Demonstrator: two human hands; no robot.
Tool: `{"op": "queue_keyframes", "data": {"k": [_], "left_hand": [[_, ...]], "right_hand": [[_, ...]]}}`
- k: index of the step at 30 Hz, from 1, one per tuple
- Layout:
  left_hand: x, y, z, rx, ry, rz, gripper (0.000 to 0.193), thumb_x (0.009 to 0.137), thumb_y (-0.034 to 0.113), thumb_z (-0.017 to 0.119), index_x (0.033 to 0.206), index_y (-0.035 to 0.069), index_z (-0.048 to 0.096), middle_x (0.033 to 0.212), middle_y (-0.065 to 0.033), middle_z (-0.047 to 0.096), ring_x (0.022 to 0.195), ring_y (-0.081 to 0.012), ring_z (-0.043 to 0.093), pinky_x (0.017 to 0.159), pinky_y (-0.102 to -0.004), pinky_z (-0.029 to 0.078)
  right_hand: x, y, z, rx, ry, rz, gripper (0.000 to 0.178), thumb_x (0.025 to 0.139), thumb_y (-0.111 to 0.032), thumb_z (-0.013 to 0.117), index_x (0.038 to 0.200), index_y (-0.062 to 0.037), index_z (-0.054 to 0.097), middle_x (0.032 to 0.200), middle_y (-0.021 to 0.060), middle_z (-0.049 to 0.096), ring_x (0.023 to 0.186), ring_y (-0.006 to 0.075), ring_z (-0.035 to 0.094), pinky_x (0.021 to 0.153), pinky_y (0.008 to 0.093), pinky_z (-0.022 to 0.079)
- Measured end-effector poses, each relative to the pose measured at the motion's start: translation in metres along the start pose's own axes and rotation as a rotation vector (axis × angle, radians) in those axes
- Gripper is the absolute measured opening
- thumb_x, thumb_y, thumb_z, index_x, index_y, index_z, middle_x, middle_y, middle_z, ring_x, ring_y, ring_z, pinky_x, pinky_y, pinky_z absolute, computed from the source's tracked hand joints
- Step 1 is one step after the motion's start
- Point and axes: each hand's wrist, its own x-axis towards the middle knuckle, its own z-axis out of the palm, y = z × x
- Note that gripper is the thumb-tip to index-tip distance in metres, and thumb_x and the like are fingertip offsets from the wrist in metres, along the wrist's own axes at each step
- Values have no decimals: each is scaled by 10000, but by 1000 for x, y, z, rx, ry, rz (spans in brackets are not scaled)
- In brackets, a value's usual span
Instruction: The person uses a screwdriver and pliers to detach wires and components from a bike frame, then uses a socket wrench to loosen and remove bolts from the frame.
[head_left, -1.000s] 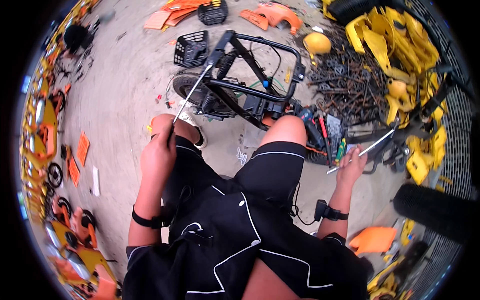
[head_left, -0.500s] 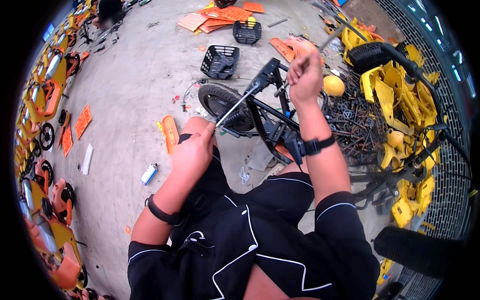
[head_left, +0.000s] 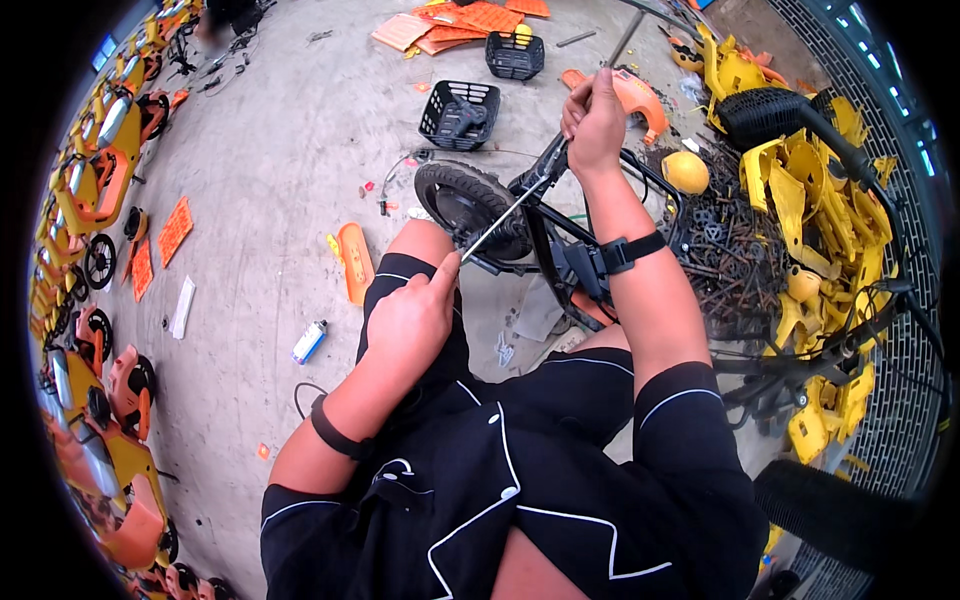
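My left hand (head_left: 410, 318) is closed round the near end of a slim metal rod (head_left: 505, 220), its index finger laid along it. The rod slants up to the black frame (head_left: 548, 238) of a dismantled bike, beside its thick-tyred wheel (head_left: 470, 208). Higher up, my right hand (head_left: 596, 125) grips a long metal bar (head_left: 626, 40) that sticks out above the fist. The bar's lower part is mostly hidden by the hand, and its kind is unclear. The bike frame lies in front of my knees, with its upper end partly behind my right hand.
Two black baskets (head_left: 460, 115) and orange panels (head_left: 440, 28) lie on the floor ahead. At right are a heap of dark metal parts (head_left: 730, 260) and yellow plastic shells (head_left: 840, 210). A small bottle (head_left: 309, 342) lies left of my knee; yellow-orange bikes (head_left: 95, 200) line the left.
My right hand has moved left relative to the bike frame, and its bar stands steeper. The left hand still holds the slim rod against the frame. The whole view has shifted slightly.
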Motion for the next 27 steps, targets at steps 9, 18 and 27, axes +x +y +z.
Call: {"op": "queue_keyframes", "data": {"k": [9,18,27], "left_hand": [[0,2,0,-50,14,-11,335,1002,245,609,1332,191,619,737,-129,649,624,-360,674,538,-480,541],[1,-2,-4,-54,2,-15,339,1006,254,589,1334,170,613,788,-166,696,651,-376,697,549,-494,551],[0,-5,4,-103,-9,-15,321,1007,250,578,1317,172,596,789,-167,681,659,-403,683,567,-512,547]], "right_hand": [[-4,13,-11,-158,-33,-141,373,1095,-381,524,983,-34,599,782,31,562,647,110,539,583,277,460],[11,-32,40,-484,215,-550,864,888,51,673,1552,-62,131,1337,158,554,872,157,670,691,287,540],[24,-77,43,-1488,384,-974,468,917,-233,715,1360,-159,586,1016,145,634,707,273,617,701,394,525]]}}
